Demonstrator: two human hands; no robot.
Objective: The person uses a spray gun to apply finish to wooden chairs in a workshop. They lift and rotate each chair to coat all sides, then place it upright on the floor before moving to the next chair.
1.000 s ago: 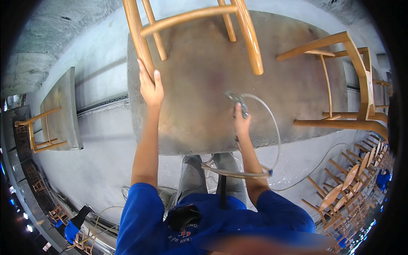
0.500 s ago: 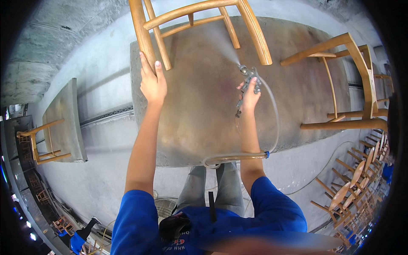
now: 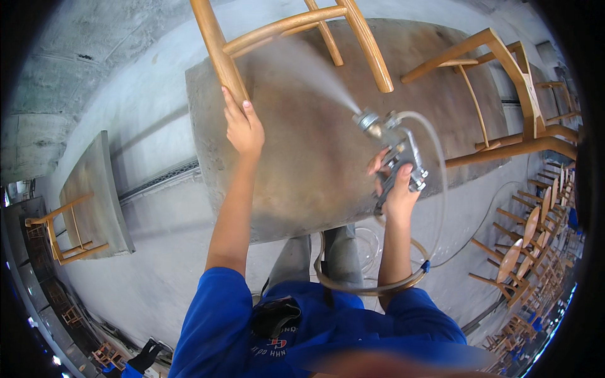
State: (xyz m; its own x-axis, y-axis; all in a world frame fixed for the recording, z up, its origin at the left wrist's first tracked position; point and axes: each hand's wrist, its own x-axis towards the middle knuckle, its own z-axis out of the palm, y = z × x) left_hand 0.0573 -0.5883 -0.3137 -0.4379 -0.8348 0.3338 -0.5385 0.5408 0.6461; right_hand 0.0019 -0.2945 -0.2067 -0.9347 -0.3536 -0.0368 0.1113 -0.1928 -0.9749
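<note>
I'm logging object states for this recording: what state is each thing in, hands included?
Spray gun: spraying
Mist: fanning out toward the held chair
Right hand: closed around the spray gun
Left hand: gripping a leg end
Held chair: partly out of view
Hose: curved
Right-side chair: unheld
Board: discoloured in patches

I spray a wooden chair above a stained slab.
My left hand holds one leg's end toward the slab's left edge; my right hand grips a metal spray gun by the near edge, mist fanning toward the chair's crossbar. Another chair lies toward the right edge.
</note>
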